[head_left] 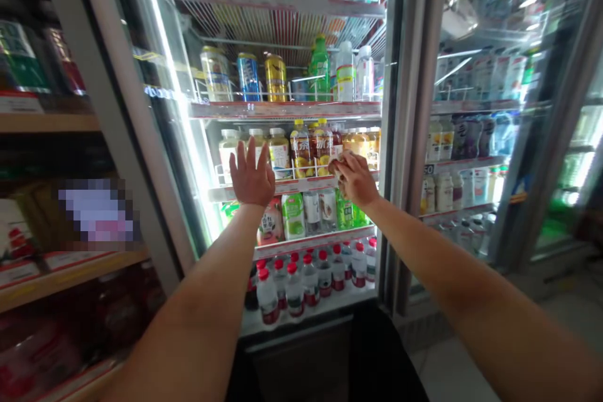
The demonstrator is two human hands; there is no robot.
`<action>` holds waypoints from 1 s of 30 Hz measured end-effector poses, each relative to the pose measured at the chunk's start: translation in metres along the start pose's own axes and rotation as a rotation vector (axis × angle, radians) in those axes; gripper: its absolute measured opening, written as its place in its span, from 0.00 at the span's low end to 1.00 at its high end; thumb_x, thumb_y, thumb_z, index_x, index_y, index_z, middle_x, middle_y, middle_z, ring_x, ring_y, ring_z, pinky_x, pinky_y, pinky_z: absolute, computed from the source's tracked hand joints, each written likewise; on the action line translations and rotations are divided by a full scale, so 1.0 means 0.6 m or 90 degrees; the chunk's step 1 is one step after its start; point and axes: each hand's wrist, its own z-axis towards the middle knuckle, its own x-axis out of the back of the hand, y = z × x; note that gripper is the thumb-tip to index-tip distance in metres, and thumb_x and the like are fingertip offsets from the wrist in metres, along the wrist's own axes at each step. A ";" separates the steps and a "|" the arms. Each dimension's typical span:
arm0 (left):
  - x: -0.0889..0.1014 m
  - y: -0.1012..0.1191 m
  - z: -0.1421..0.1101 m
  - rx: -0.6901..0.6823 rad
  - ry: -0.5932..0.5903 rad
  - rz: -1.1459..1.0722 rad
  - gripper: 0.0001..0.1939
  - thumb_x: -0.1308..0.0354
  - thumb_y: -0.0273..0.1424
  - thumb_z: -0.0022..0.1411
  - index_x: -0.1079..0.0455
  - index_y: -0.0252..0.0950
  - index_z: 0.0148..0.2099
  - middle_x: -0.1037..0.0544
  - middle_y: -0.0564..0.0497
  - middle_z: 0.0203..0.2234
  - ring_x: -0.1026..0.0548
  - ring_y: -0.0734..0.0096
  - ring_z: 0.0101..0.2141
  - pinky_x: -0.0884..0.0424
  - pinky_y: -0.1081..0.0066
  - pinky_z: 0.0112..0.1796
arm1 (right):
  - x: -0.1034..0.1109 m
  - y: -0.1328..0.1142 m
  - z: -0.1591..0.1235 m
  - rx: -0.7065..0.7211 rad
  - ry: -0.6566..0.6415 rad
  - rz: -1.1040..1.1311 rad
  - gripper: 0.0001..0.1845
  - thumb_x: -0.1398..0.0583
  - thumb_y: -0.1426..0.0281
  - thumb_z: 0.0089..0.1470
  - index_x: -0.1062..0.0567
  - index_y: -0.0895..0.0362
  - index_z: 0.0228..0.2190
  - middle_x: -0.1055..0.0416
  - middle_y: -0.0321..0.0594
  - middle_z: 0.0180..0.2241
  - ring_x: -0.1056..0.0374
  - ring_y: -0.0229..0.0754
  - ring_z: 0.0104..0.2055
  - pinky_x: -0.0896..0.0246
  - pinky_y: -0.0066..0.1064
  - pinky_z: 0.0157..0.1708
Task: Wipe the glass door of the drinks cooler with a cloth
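Fingers (251, 156) splayed, my left hand (253, 179) probably braces against glass (306, 78); my right hand (357, 174) grips a cloth-like wad (333, 167), bunched perhaps for control.

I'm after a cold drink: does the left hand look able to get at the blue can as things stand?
Probably not: the left hand is spread open, but what looks like a closed glass door stands between it and the blue can.
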 end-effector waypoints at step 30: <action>0.011 0.011 0.000 0.008 -0.024 0.008 0.29 0.49 0.29 0.71 0.36 0.33 0.72 0.44 0.41 0.73 0.57 0.51 0.74 0.61 0.42 0.72 | 0.009 -0.014 0.012 -0.072 -0.006 -0.062 0.26 0.42 0.78 0.62 0.25 0.59 0.60 0.33 0.53 0.62 0.39 0.60 0.62 0.31 0.55 0.63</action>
